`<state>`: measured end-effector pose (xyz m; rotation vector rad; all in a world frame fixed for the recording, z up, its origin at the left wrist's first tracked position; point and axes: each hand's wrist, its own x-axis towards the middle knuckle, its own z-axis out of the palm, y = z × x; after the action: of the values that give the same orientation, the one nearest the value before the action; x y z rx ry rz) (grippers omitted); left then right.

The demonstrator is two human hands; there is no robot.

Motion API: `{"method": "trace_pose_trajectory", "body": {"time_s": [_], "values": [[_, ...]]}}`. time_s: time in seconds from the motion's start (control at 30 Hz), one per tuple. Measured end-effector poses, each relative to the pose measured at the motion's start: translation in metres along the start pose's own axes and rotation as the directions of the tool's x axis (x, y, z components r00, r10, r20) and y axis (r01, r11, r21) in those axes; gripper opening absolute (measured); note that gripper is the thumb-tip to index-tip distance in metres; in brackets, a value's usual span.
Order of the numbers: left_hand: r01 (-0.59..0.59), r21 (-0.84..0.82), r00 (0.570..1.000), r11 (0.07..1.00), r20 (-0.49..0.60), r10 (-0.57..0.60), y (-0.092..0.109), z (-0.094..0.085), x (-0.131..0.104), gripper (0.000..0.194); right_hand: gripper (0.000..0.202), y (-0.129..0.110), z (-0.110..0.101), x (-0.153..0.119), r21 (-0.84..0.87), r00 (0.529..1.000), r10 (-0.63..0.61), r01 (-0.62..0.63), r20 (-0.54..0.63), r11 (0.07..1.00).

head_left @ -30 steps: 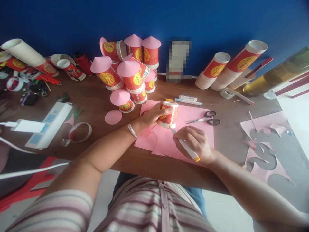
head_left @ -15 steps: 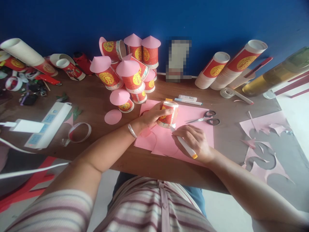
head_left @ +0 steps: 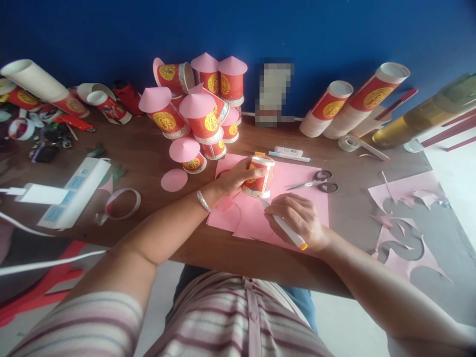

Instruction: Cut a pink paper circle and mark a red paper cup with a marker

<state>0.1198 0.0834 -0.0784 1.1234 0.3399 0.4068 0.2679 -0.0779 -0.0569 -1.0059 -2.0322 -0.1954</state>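
My left hand [head_left: 238,179] is wrapped around a red paper cup [head_left: 256,179] with white and gold print, holding it over sheets of pink paper [head_left: 297,188]. In my right hand [head_left: 295,218] is a white marker [head_left: 288,233] with a yellow end, its tip pointing at the cup's lower rim. Whether tip and rim touch I cannot tell. Scissors [head_left: 320,182] with dark handles lie on the right of the pink paper. Behind the cup are an orange cap [head_left: 259,153] and a blue-and-white marker [head_left: 290,156]. A pink paper circle [head_left: 174,180] lies left of my left hand.
Several red cups with pink cone tops [head_left: 201,109] stand stacked at the back. Cup stacks [head_left: 330,106] and a tape roll [head_left: 348,143] are at the back right, with pink scraps [head_left: 412,248] below. A power strip [head_left: 74,191] lies on the left.
The marker in my right hand has shifted slightly, its tip moving left along the cup's lower rim and its yellow end lower right. My left hand and the cup stay in place.
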Motion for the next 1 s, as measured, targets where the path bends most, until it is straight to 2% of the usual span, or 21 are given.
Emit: {"method": "trace_pose_trajectory", "body": {"time_s": [0.27,0.5,0.67,0.8,0.9,1.0], "values": [[-0.062,-0.05,0.998,0.997,-0.024,0.061,0.0,-0.005,0.0,0.05,0.023,-0.001,-0.001,0.001,0.06,1.0,0.02,-0.02,0.015,0.998],[-0.049,-0.142,0.998,0.989,-0.032,0.045,-0.004,-0.011,0.002,0.055,0.023,-0.001,0.002,0.0,0.138,0.997,0.075,-0.077,0.025,0.987],[-0.058,-0.077,0.997,0.995,-0.055,0.054,-0.002,-0.004,-0.001,0.046,0.022,-0.003,0.002,0.002,0.171,0.997,0.059,-0.068,0.055,0.983],[-0.022,-0.008,1.0,1.0,-0.02,0.022,0.003,0.006,-0.006,0.052,0.019,-0.006,0.003,0.005,0.173,0.997,0.04,-0.051,0.065,0.984],[-0.012,-0.001,0.999,1.0,-0.044,0.012,0.005,0.008,-0.006,0.05,0.019,-0.005,0.003,0.004,0.146,0.999,0.018,-0.022,0.028,0.989],[0.015,-0.021,1.0,1.0,-0.002,-0.015,0.005,0.006,-0.004,0.049,0.022,-0.001,0.001,0.002,0.068,0.999,0.013,-0.011,-0.037,0.998]]}}
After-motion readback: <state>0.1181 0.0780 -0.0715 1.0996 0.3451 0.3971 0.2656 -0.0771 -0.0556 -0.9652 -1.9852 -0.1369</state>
